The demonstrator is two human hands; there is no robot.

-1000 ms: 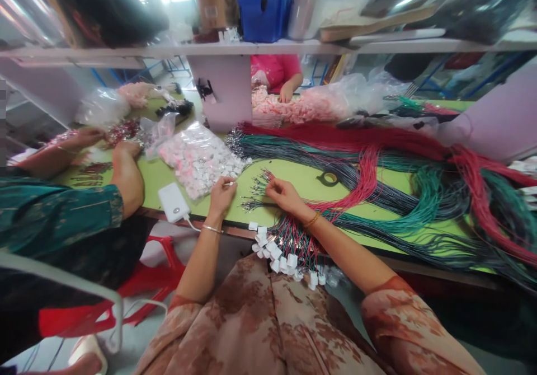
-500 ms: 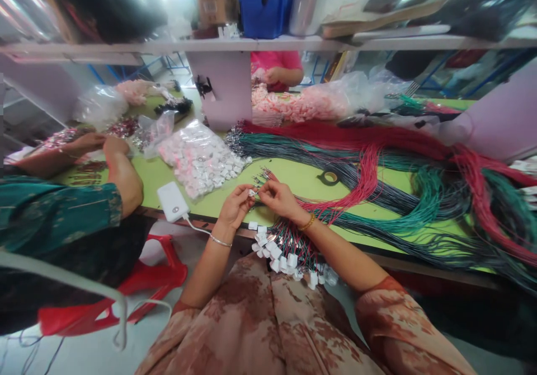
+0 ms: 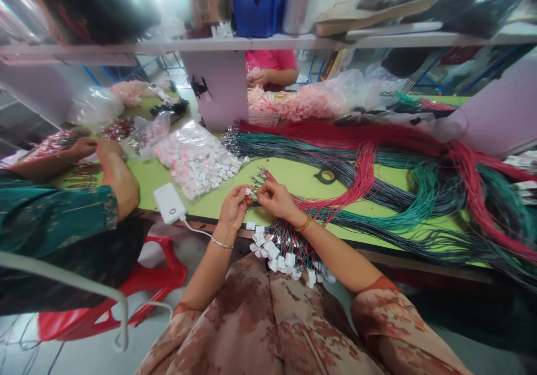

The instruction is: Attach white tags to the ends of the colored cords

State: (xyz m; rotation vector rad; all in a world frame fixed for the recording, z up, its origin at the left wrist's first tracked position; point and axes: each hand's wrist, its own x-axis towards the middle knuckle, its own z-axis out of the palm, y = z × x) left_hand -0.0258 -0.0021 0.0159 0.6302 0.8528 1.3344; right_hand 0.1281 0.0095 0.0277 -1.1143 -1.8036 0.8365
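Observation:
My left hand (image 3: pixel 235 206) pinches a small white plug housing (image 3: pixel 248 191) between thumb and fingertips. Close beside it, my right hand (image 3: pixel 277 200) has its fingers pinched together at the housing's right side, seemingly on a thin wire whose end I cannot make out clearly. Just beyond my fingers lie the metal-tipped ends of red and green wires (image 3: pixel 265 174). Below my hands, a bunch of wires with white plug housings (image 3: pixel 272 250) on their ends hangs over the table's front edge.
A clear bag of white housings (image 3: pixel 197 162) and a white power bank (image 3: pixel 169 202) lie to the left. Long bundles of red wires (image 3: pixel 335 134), green wires and dark wires stretch rightward, near a roll of black tape (image 3: pixel 326 176). A co-worker's arm (image 3: pixel 119 179) is at far left.
My hands keep nearly the same pose at the white housing, with small finger shifts. The whole view has slid slightly to the left.

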